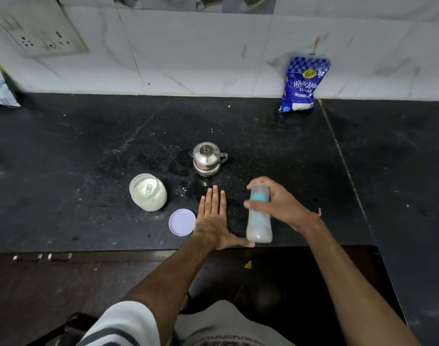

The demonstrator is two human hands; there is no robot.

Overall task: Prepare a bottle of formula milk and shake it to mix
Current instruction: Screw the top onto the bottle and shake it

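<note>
My right hand (pixel 279 203) grips a baby bottle (pixel 258 222) around its teal collar. The bottle is blurred, holds milky liquid, and hangs just above the black counter (pixel 88 158) near its front edge. Flat on the counter to the bottle's left lies my left hand (pixel 214 222), fingers together and thumb stretched toward the bottle's base, holding nothing. An open jar of white formula powder (pixel 148 192) with a pale scoop inside stands further left. Its round lilac lid (pixel 182 222) lies beside my left hand.
A small steel pot with a lid and spout (pixel 207 158) stands behind my hands, with wet spots around it. A blue sugar packet (pixel 303 84) leans on the tiled wall at the back right. A wall socket (pixel 38 33) is at the top left.
</note>
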